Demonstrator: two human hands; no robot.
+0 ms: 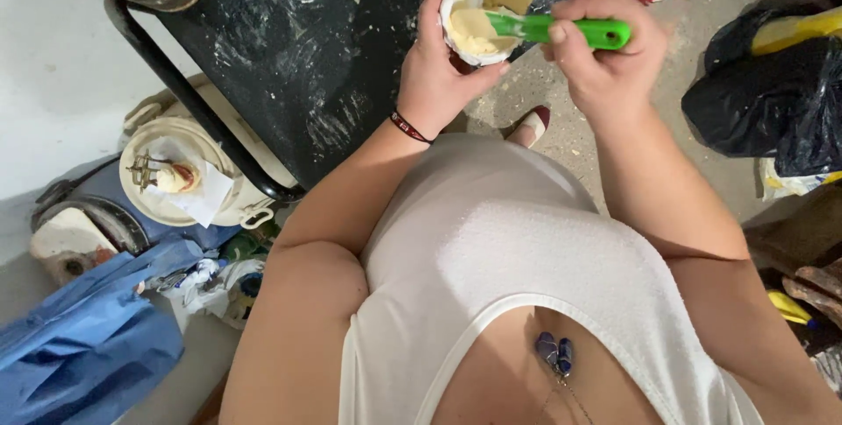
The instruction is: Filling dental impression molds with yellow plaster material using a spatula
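Black table [289, 48] fills the upper centre, top smeared with white streaks, its black tube frame running down the left edge. Blue sheet [79, 337] bunched at lower left. Black bag [772, 100] at the right edge, upper half. White bucket lid [180, 171] at left, below the table edge, with crumpled paper and a small metal part on it. Left hand [438, 65] at top centre, fingers curled round a small white tub [474, 30], thumb along its near side; tub holds cream-coloured paste and sits over the table's right edge. Right hand [605, 61] just right of it, fingers wrapped round a green handle [570, 32], thumb pressed on top. Handle's front end dips into the paste. A second pale tub shows just above the first, partly hidden.
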